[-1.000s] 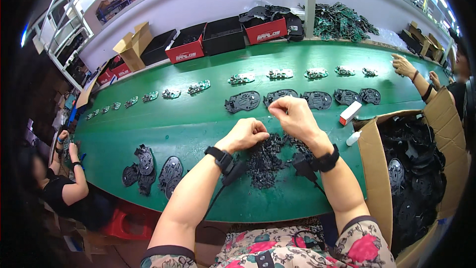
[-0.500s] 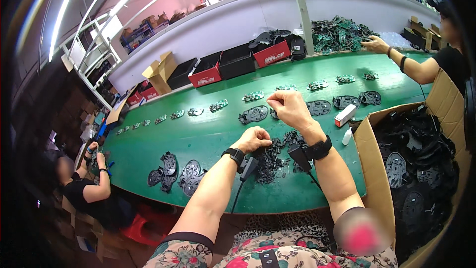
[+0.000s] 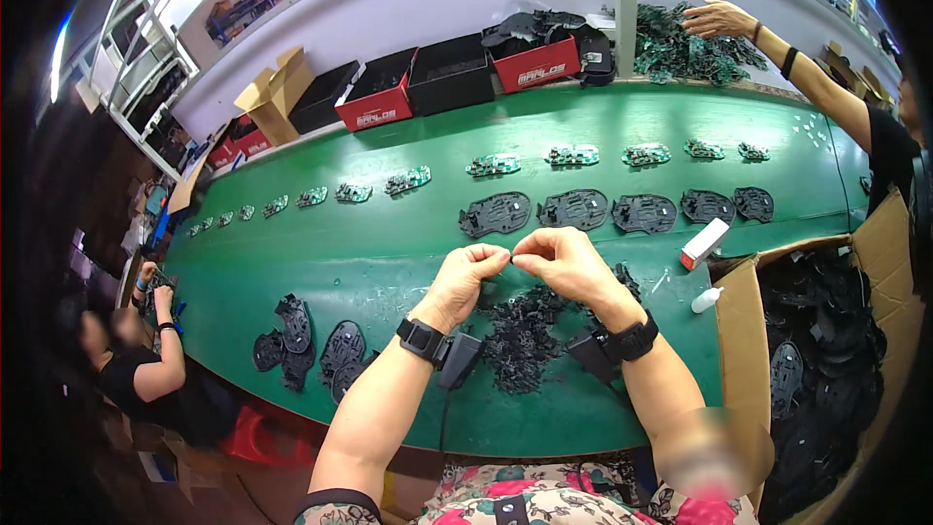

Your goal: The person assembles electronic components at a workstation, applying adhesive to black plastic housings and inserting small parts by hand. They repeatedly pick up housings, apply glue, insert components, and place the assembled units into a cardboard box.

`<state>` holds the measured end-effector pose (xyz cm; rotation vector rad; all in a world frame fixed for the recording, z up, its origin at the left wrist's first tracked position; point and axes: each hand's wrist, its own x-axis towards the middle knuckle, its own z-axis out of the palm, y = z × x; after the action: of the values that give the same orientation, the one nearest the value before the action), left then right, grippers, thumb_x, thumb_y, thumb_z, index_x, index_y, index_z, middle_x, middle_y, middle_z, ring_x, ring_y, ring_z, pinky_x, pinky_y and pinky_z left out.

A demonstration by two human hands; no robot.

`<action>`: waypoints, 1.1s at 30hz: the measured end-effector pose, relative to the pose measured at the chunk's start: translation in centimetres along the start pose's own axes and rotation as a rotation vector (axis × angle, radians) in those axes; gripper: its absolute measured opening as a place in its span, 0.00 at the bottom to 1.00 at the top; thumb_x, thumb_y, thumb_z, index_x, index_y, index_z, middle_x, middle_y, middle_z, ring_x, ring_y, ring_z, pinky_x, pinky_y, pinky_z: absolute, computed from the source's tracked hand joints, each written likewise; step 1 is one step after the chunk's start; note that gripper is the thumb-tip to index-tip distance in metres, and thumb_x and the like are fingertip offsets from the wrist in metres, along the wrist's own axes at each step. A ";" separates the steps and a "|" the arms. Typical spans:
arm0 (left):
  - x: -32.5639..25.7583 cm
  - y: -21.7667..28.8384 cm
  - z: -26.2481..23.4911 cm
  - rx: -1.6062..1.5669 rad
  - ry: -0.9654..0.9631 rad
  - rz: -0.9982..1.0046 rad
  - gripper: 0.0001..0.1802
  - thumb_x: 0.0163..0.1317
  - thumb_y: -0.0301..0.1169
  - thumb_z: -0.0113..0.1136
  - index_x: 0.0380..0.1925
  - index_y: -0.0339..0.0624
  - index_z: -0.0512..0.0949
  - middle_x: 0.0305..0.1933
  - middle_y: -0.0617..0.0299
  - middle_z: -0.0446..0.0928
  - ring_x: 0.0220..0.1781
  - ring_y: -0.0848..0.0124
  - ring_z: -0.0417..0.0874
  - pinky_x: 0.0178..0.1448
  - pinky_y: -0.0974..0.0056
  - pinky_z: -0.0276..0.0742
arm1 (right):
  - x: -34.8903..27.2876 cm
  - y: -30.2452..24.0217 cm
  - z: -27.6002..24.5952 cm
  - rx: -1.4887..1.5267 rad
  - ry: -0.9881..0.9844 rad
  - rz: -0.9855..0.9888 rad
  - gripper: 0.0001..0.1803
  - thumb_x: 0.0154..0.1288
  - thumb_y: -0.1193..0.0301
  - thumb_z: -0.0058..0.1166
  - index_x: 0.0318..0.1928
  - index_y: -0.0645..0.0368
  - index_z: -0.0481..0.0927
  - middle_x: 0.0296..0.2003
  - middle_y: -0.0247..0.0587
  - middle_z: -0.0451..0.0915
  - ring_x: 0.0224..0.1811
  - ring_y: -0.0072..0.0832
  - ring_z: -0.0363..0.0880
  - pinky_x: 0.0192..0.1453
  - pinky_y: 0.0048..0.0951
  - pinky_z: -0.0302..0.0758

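My left hand (image 3: 459, 282) and my right hand (image 3: 571, 267) come together above the table, fingertips nearly touching, thumb and forefinger of each closed in a pinch. A tiny dark piece (image 3: 511, 258) shows at the right fingertips; what the left fingers hold, if anything, is too small to make out. Under and between my wrists lies a heap of small black plastic parts (image 3: 520, 345). Just beyond my hands is a row of black oval mouse base shells (image 3: 496, 214). Behind them runs a row of green circuit boards (image 3: 494, 165).
More black shells (image 3: 294, 326) lie at the left. A small white box (image 3: 705, 244) and a white bottle (image 3: 708, 299) stand right, beside a big carton (image 3: 741, 331) of black shells. Red-and-black boxes (image 3: 379, 107) line the back. A co-worker's hand (image 3: 719, 19) is over a circuit-board pile (image 3: 671, 49); another person sits left.
My right hand has come down and toward me, and my left hand is now close to it. The view has shifted. The co-worker's hand at the back right has lifted.
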<state>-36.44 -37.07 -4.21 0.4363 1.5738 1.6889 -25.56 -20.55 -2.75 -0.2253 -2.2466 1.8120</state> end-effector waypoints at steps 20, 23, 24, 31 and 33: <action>-2.0 2.7 -0.1 0.024 0.095 0.081 0.09 0.61 0.29 0.65 0.40 0.37 0.81 0.38 0.66 0.81 0.40 0.80 0.77 0.46 0.73 0.73 | -0.2 -0.9 2.6 0.167 0.144 -0.137 0.09 0.63 0.78 0.56 0.44 0.61 0.82 0.32 0.32 0.82 0.32 0.14 0.75 0.38 0.19 0.74; -0.9 2.3 -1.3 0.265 0.176 0.137 0.09 0.60 0.27 0.65 0.39 0.37 0.81 0.37 0.66 0.81 0.41 0.81 0.76 0.46 0.73 0.73 | -0.1 -0.7 2.1 0.175 0.207 -0.116 0.07 0.62 0.77 0.58 0.41 0.63 0.81 0.29 0.32 0.82 0.31 0.14 0.76 0.37 0.19 0.74; -0.2 2.2 -1.8 0.355 0.198 0.161 0.09 0.60 0.27 0.65 0.39 0.37 0.81 0.37 0.66 0.81 0.41 0.81 0.76 0.45 0.73 0.73 | 0.0 -0.6 1.6 0.156 0.216 -0.092 0.06 0.62 0.77 0.57 0.40 0.64 0.80 0.29 0.32 0.81 0.31 0.14 0.76 0.36 0.19 0.74; 4.3 2.4 -3.7 1.136 0.309 0.517 0.18 0.50 0.31 0.69 0.44 0.44 0.81 0.50 0.55 0.75 0.53 0.58 0.74 0.61 0.57 0.70 | 1.9 -2.4 0.0 -0.064 0.179 0.032 0.05 0.62 0.77 0.55 0.35 0.68 0.77 0.24 0.38 0.81 0.26 0.18 0.80 0.32 0.22 0.76; 5.3 2.3 -3.7 1.148 0.257 0.426 0.18 0.51 0.31 0.69 0.44 0.43 0.81 0.53 0.54 0.73 0.58 0.56 0.71 0.64 0.55 0.67 | 3.1 -2.8 -0.1 -0.099 0.139 0.065 0.05 0.61 0.77 0.55 0.35 0.69 0.77 0.24 0.39 0.81 0.26 0.20 0.81 0.31 0.23 0.76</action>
<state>-43.14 -35.58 -3.95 1.2138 2.7073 0.9438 -28.37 -20.20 0.26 -0.4337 -2.2580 1.6617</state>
